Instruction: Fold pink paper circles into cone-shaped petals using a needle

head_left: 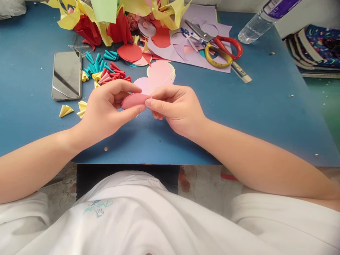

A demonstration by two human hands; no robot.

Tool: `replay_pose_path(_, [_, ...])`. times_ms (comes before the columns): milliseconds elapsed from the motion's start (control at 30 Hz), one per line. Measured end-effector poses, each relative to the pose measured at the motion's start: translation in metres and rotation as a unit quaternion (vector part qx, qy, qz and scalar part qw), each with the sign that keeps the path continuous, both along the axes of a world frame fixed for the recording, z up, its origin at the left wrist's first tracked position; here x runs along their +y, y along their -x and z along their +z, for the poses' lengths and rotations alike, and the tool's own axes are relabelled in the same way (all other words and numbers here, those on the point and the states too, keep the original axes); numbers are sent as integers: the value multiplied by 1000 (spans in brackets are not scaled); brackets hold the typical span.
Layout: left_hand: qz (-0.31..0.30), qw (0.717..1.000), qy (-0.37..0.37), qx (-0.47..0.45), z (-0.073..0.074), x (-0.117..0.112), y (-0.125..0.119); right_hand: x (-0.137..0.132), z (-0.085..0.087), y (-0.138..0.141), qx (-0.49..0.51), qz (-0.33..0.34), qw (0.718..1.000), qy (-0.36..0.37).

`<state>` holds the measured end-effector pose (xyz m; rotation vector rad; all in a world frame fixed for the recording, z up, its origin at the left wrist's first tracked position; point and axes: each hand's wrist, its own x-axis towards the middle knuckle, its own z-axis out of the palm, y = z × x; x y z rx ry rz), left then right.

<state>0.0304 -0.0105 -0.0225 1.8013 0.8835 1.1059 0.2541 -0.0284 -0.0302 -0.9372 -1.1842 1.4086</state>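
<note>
Both hands meet above the blue table (239, 117) on a pink paper circle (134, 100) that is bent over into a fold. My left hand (106, 108) pinches its left side between thumb and fingers. My right hand (175, 106) pinches its right end with thumb and forefinger. Just behind the hands lie more pale pink paper circles (156, 76), flat on the table.
A phone (67, 74) lies at the left, next to small teal, red and yellow paper cones (102, 71). Paper scraps (114, 17) pile at the back. Scissors (217, 44) rest on lilac paper, a plastic bottle (262, 19) lies back right.
</note>
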Motion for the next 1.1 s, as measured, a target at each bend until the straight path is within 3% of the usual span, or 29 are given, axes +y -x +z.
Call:
replay_pose_path(167, [-2, 998, 59, -7, 5, -3, -3, -1, -1, 1, -3, -6, 1000, 2])
replay_pose_path(400, [23, 999, 41, 12, 10, -10, -3, -2, -4, 1, 2, 9, 1000, -3])
replay_pose_path(667, [-8, 1000, 10, -2, 5, -8, -2, -4, -2, 0, -13, 12, 1000, -15])
replay_pose_path(933, [-37, 998, 39, -39, -2, 3, -1, -1, -1, 2, -36, 7, 996, -81])
replay_pose_path(1100, [-24, 999, 32, -16, -1, 2, -2, -4, -2, 1, -50, -11, 993, -108])
